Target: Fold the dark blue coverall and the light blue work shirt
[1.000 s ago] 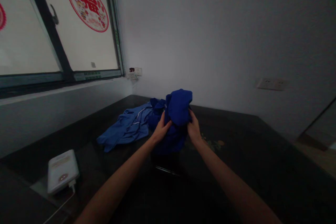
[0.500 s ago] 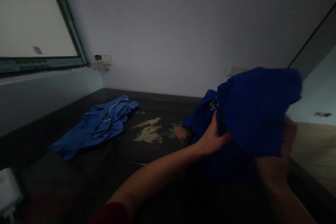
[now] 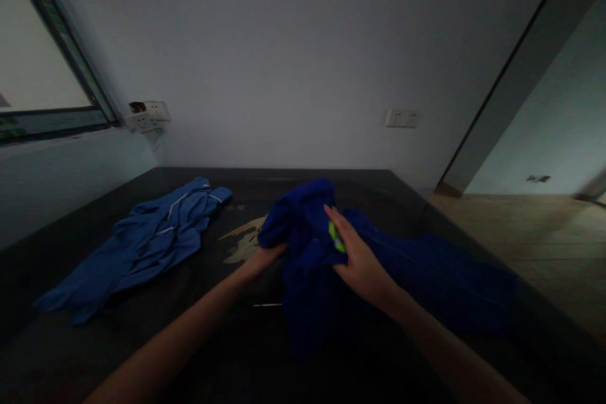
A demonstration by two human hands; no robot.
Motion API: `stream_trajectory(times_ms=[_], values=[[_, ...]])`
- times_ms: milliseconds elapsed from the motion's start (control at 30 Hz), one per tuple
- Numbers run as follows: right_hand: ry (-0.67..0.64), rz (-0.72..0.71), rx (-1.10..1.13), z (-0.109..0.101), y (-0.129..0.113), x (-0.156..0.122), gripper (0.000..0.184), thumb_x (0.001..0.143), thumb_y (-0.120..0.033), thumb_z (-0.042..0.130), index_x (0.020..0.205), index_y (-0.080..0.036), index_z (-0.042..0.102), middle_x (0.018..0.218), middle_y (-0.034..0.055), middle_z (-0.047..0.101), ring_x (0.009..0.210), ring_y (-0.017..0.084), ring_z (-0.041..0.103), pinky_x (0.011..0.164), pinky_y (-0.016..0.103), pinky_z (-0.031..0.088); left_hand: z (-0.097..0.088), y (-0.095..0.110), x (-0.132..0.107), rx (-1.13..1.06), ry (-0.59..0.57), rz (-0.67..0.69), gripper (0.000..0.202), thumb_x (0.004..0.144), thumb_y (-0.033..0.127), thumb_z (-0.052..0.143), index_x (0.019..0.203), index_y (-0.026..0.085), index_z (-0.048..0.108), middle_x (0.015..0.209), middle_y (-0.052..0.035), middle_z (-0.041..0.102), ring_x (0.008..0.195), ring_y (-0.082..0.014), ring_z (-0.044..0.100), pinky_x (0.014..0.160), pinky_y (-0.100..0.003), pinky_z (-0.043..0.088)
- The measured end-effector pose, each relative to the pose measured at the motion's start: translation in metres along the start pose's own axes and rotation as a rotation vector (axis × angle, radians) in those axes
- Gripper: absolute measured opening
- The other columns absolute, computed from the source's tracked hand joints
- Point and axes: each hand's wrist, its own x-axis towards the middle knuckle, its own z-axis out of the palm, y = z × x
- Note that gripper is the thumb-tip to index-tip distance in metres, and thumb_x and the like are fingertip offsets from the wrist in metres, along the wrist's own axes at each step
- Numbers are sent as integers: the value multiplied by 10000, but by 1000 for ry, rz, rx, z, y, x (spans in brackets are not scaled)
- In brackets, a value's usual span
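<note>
A bright blue garment point(image 3: 312, 221) with a green-and-white printed patch lies bunched between my hands, its rest spread over the dark table point(image 3: 265, 369) to the right. My left hand point(image 3: 267, 255) grips its left side, fingers tucked out of sight beneath the cloth. On the other side my right hand point(image 3: 363, 264) holds the cloth by the patch, thumb below and fingers along the top. To the left lies a paler blue garment point(image 3: 161, 227) with white piping, crumpled and apart from both hands.
The table top bears a painted bird picture point(image 3: 246, 243), partly covered by the cloth. Behind stands a grey wall with a power socket point(image 3: 402, 118) and another socket point(image 3: 156, 110) in the left corner. A window is at left; wooden floor point(image 3: 492, 227) shows at right.
The bright blue garment came down from being held up at the right and now lies partly on the table. Both hands moved left, and the view turned right.
</note>
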Motion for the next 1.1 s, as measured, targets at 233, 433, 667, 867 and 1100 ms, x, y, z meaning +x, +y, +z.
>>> stream_trajectory(times_ms=[233,433,667,867,1100], values=[[-334,-107,125,33,-16,-18,680,820,-361,664,1431,-328,368,1571,54,175,1430,292,156,1128,523,218,-109,-14,-16,11,332,-63,543,770,304,560,1292,194,464,1387,-139,484,1264,-272,482,1006,-455,437],[18,-63,22,7,9,-45,238,916,-260,499,1095,-266,656,1223,83,603,1157,232,544,972,430,453,-75,27,-60,310,257,234,386,886,311,468,1262,223,474,1324,-90,517,1249,-237,481,1069,-438,385],[399,89,-186,-15,71,-69,183,912,-330,518,984,-218,643,1019,80,654,998,239,603,915,454,471,-24,30,-96,937,-238,760,541,870,245,552,1389,296,406,1491,-79,359,1378,-306,296,1126,-590,184],[149,136,-236,-2,88,-74,540,887,-423,552,1378,-242,419,1341,114,525,1227,275,490,1031,500,393,-23,1,-91,1014,-285,687,338,878,115,456,1161,252,580,1430,-51,461,1356,-253,351,1115,-537,264],[131,206,-238,-2,89,-76,436,878,-364,556,1296,-249,514,1184,96,620,1093,281,564,943,499,448,-58,-5,-78,522,146,197,281,923,344,346,974,195,579,901,-56,673,853,-209,634,811,-349,520]])
